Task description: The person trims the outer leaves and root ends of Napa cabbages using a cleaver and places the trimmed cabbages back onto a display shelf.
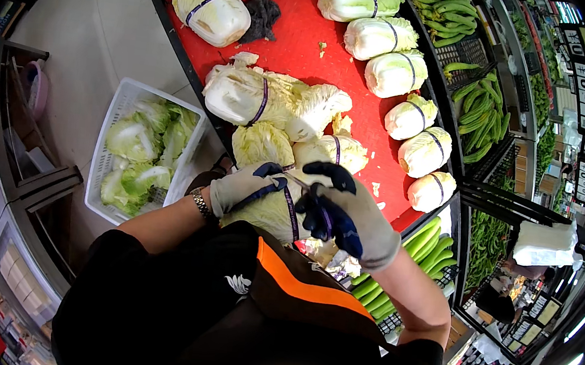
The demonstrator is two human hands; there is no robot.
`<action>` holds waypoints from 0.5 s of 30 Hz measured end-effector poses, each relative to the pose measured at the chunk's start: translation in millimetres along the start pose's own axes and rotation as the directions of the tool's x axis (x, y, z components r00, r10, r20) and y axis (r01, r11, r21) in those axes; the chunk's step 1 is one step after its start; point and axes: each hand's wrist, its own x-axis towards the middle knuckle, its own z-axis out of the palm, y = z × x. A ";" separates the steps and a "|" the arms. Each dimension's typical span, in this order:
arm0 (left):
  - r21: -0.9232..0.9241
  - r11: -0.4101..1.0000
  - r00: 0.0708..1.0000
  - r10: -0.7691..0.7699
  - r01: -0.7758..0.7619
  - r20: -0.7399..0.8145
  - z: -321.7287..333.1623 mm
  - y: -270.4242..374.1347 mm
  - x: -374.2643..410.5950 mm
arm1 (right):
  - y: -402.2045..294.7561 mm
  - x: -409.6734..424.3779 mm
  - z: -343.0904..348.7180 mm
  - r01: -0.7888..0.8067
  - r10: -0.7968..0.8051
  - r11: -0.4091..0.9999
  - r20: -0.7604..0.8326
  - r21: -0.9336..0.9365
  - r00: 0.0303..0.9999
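A napa cabbage with a purple band lies right in front of my body. My left hand, in a white glove with dark blue coated fingers, is over its left side. The thumb and forefinger are close to one end of a thin, pale tool, perhaps a small blade; whether they pinch it is unclear. My right hand, gloved alike, curls its fingers around the other end. A purple strip shows against the right glove's dark fingers. Just beyond are a banded cabbage and a yellowish one.
The red display table carries several banded cabbages along its right edge. A dark cloth lies at the far left. On the floor, a white plastic crate holds loose leaves. Long green vegetables sit at right.
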 end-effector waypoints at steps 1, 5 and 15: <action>0.021 1.000 1.000 -0.008 0.009 -0.026 4.5 8.8 -3.0 | 6.4 -6.7 0.8 -0.025 0.025 1.000 -0.024 0.006 0.999; 0.100 0.994 0.997 -0.027 0.033 -0.066 12.5 33.4 -13.9 | 31.9 -31.8 9.4 -0.036 0.041 0.996 -0.067 0.076 0.997; 0.476 0.880 0.994 0.054 0.000 -0.099 22.4 49.0 -17.5 | 97.2 -61.8 6.6 0.080 -0.083 0.996 -0.151 -0.025 0.985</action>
